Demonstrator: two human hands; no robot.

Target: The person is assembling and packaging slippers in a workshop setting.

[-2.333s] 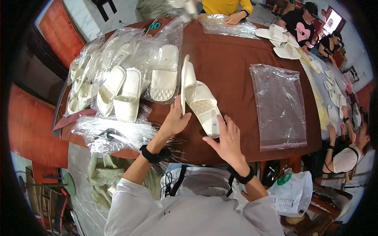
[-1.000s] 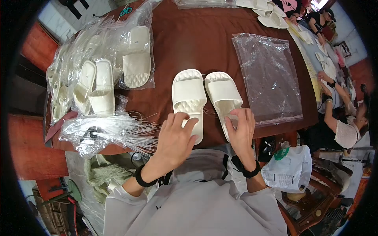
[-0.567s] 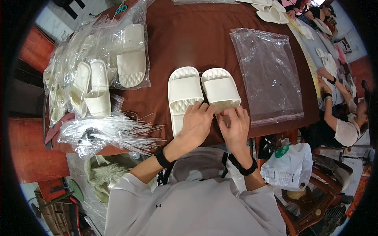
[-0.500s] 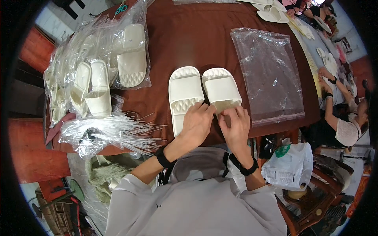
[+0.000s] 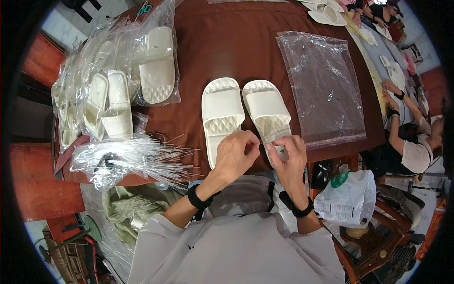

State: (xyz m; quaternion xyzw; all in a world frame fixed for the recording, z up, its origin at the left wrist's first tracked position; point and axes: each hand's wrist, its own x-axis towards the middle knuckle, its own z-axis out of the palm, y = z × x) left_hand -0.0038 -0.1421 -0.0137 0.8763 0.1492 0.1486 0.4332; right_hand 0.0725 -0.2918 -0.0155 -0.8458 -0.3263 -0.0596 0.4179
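Two cream slide slippers, a left slipper (image 5: 223, 102) and a right slipper (image 5: 267, 106), lie side by side on the brown tablecloth with their toes pointing away from me. Over the heel of the left one, my left hand (image 5: 240, 150) is closed in a pinch. My right hand (image 5: 289, 154) pinches too, above the right slipper's heel. A fine pale strand seems to run between my fingertips; its ends are hidden. Another thin strand bridges the slippers near their toes. On the left lies a bundle of thin white plastic ties (image 5: 156, 158) in clear wrap.
Bagged slippers (image 5: 106, 102) are piled at the left, with teal scissors (image 5: 144, 9) behind them. A flat clear plastic bag (image 5: 326, 90) lies to the right. Beyond the table's right edge, a co-worker's hands (image 5: 390, 94) are at another table. A white carrier bag (image 5: 345, 199) sits at lower right.
Both hands have drawn slightly back toward me, and my right hand has shifted a little right. More of the right slipper's insole now shows.
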